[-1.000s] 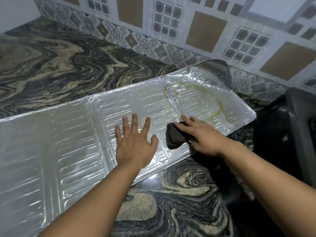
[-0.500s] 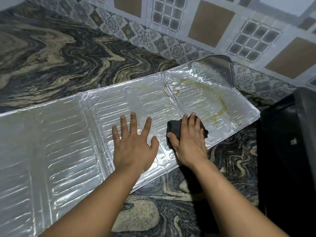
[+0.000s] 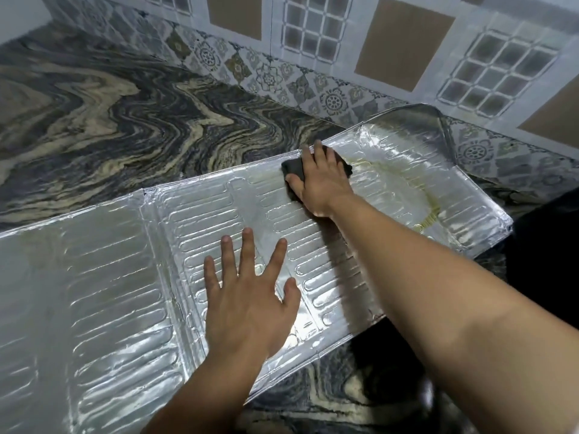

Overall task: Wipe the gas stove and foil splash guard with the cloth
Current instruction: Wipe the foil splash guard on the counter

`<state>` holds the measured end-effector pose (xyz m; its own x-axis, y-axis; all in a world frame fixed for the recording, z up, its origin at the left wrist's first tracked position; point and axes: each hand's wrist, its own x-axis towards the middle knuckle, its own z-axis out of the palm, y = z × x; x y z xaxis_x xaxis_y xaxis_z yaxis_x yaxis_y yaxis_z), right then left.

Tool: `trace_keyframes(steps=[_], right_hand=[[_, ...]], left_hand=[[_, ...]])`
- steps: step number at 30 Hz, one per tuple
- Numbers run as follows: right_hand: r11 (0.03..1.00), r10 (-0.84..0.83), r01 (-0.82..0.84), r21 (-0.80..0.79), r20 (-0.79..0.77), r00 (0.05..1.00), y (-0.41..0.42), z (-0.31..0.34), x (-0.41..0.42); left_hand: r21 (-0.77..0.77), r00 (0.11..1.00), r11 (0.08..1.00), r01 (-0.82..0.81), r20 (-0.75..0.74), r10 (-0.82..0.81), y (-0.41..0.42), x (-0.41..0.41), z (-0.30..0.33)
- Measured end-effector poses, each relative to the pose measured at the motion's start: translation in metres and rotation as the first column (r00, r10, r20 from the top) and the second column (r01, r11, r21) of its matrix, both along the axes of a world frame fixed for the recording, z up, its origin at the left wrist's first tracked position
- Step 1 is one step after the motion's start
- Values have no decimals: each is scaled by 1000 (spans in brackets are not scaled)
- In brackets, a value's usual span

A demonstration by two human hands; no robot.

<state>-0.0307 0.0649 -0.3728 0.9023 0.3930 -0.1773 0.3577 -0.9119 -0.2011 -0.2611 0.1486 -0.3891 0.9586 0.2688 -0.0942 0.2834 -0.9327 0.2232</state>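
Observation:
The silver foil splash guard (image 3: 103, 277) lies flat across the marbled counter, its panels unfolded. A yellowish ring stain (image 3: 429, 198) marks its right panel. My left hand (image 3: 250, 296) presses flat on the middle panel with fingers spread. My right hand (image 3: 322, 180) presses a dark cloth (image 3: 293, 167) onto the guard near its far edge, just left of the stain. Most of the cloth is hidden under the hand. The black gas stove (image 3: 545, 245) shows only as a dark edge at the right.
The swirled dark and beige counter (image 3: 125, 120) stretches to the left and behind the guard. A patterned tiled wall (image 3: 376, 57) rises along the back.
My right hand has pushed the cloth from the near edge of the guard up to its far edge. The left hand has stayed pressed on the middle panel.

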Motion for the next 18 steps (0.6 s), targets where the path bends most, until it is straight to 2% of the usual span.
trace_keyframes(steps=[7, 18], right_hand=[[1000, 17, -16, -21, 28, 999, -20, 1, 42], [997, -72, 72, -18, 2, 997, -60, 1, -16]], left_hand=[[23, 1000, 999, -28, -4, 29, -3, 0, 2], [36, 1000, 999, -28, -4, 29, -4, 1, 2]])
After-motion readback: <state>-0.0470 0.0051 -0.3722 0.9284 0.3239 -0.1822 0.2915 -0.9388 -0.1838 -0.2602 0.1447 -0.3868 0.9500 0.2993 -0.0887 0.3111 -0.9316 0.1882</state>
